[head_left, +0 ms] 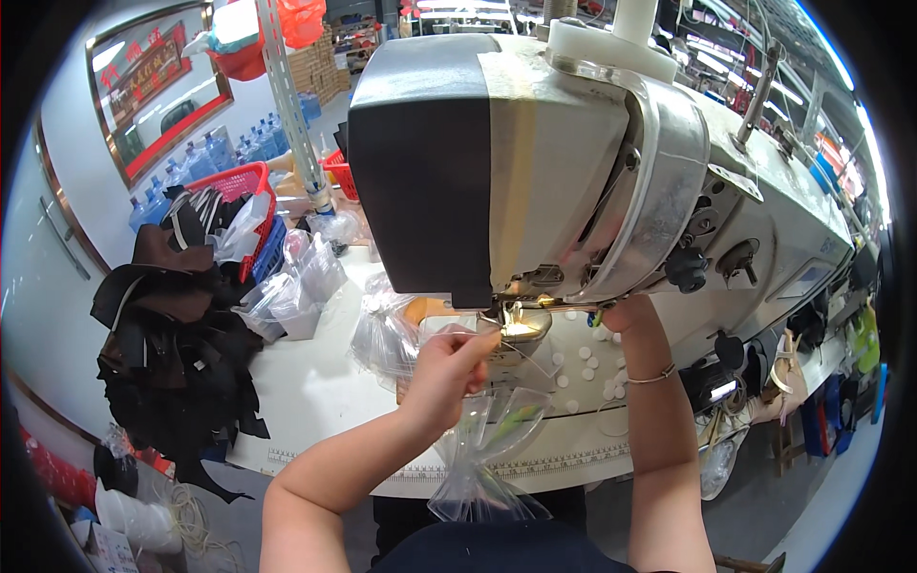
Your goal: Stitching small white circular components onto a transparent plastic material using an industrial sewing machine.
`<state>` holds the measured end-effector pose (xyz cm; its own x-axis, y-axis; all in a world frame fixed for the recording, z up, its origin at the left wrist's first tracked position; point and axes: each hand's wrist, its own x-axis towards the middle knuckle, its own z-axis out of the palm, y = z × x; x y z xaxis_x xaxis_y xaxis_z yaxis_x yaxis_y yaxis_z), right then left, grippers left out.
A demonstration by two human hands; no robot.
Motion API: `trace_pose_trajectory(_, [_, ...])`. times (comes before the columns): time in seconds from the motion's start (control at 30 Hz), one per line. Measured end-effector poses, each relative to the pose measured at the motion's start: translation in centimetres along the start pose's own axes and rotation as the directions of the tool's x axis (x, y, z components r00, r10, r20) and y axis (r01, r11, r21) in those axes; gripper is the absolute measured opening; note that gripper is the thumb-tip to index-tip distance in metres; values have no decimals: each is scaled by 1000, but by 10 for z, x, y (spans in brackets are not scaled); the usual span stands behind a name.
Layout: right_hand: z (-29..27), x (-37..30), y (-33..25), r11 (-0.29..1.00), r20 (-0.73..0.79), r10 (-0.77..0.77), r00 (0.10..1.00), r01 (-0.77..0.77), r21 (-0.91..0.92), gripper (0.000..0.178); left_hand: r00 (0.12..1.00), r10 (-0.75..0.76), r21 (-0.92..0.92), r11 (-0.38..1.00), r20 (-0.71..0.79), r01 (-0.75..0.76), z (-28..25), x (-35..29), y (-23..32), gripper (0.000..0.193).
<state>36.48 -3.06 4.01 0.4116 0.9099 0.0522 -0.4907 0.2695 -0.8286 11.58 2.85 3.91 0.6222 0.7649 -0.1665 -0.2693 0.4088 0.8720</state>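
A large sewing machine (564, 172) with a dark-faced head fills the middle of the view. Just below its lit needle area (521, 323), my left hand (447, 371) is closed in a pinch. From its fingertips a thin pale cord (535, 361) curves off to the right. Partly covered by the machine head, my right hand (626, 313) is closed beside the needle area. A small green and yellow thing shows at its fingers; its kind is hidden. Under my left hand, a clear plastic bag (487, 454) hangs over the table's front edge.
Small white discs (585, 363) lie scattered on the white table (315, 401), whose front edge carries a ruler strip. Black and brown scraps (177, 344) hang in a heap at the left, beside a red basket (258, 205). Clear bags (382, 329) stand behind my left hand.
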Motion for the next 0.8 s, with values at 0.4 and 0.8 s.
trace_pose_trajectory(0.4, [-9,-4,23,115,215,-656,723,378,-919,25,877,52,729,535,477,-428,-30,52,49,29])
trace_pose_trajectory(0.8, [66,-83,33,-573,797,-455,396,555,-603,26,756,14,706,346,655,-618,-9,53,66,25])
